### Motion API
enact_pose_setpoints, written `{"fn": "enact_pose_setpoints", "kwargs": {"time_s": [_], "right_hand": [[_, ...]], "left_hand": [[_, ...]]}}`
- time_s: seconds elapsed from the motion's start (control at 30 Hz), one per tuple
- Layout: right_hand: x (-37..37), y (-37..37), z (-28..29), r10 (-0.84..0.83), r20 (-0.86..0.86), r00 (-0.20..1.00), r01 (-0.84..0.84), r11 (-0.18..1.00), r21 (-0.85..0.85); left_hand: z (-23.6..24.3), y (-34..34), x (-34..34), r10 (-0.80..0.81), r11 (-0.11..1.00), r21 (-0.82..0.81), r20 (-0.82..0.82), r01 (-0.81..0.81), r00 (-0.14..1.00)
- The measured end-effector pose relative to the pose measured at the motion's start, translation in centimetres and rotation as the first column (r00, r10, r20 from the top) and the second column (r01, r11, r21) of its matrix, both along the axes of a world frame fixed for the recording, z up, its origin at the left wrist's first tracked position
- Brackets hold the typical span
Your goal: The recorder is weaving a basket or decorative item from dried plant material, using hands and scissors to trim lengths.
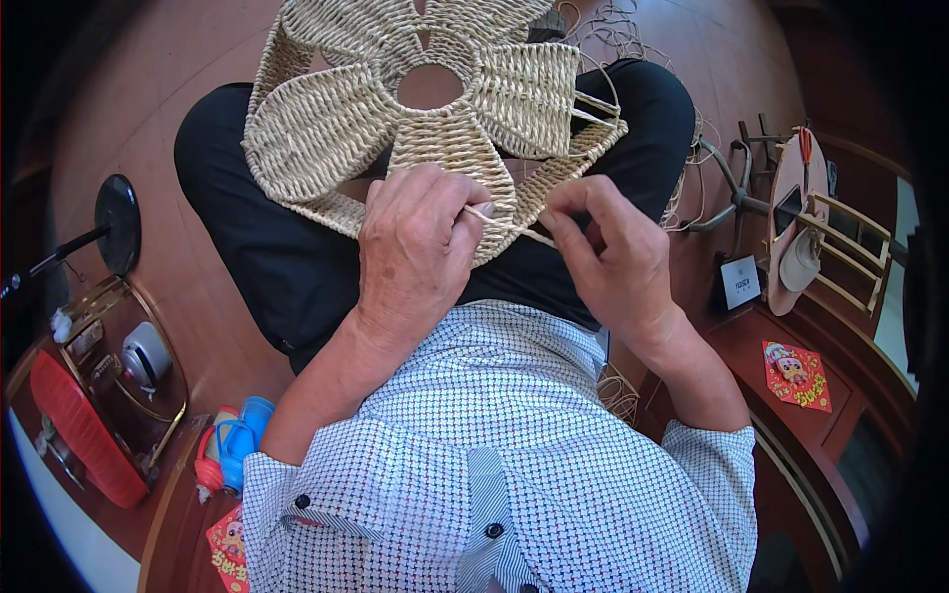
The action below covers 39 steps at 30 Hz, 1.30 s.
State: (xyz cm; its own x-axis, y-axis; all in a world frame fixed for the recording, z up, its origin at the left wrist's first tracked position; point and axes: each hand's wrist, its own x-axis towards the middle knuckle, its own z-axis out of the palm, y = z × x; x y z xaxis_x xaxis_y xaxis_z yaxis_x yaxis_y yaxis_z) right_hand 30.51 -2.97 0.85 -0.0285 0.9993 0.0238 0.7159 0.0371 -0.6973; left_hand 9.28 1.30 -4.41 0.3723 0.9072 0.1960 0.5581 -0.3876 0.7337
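Note:
A flower-shaped woven basket (326, 124) of straw-coloured cord rests across my lap, a round hole at its centre and petals around it. My left hand (420, 232) is closed at the rim of the nearest petal, thumb and fingers pinching the cord there. To its right, my right hand (608, 242) pinches a thin strand of cord (537, 237) that runs from the rim. The fingertips of the right hand partly hide the strand's end. Loose loops of cord (598, 99) stick out from the right-hand petal.
Tangled cord (618, 30) lies on the floor beyond my right knee. At the right stand a round stool (791, 262) with a cap and scissors on it, and metal legs (727, 178). Blue and red bottles (242, 445), a red basket (84, 430) and a black round base (119, 225) are at the left.

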Motion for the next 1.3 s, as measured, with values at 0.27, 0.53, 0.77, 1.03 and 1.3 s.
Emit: {"fn": "enact_pose_setpoints", "kwargs": {"time_s": [0.27, 0.53, 0.77, 1.03, 1.3], "right_hand": [[-0.5, -3.1, 1.0, 0.292, 0.134, 0.947, -0.318, 0.906, 0.277], [-0.9, -0.9, -1.1, 0.004, 0.004, 1.000, -0.004, 0.997, -0.077], [-1.2, 1.7, -2.4, -0.055, -0.160, 0.986, 0.007, 0.959, -0.284], [-1.4, 2.3, -2.3, -0.086, -0.219, 0.972, -0.030, 0.879, -0.477], [-1.2, 2.4, -3.4, -0.023, -0.221, 0.975, -0.051, 0.945, -0.323]], "left_hand": [[0.2, 0.2, 0.1, -0.007, 1.000, -0.002, -0.025, 0.007, 1.000], [0.5, 0.2, 0.0, -0.008, 1.000, 0.006, -0.005, 0.008, 1.000], [0.4, 0.2, -0.2, -0.020, 1.000, 0.017, 0.004, 0.020, 1.000], [1.9, 0.1, -1.9, 0.082, 0.940, -0.340, 0.200, -0.010, 0.976], [1.6, -0.1, -2.4, 0.026, 0.973, -0.229, 0.137, 0.006, 0.990]]}}
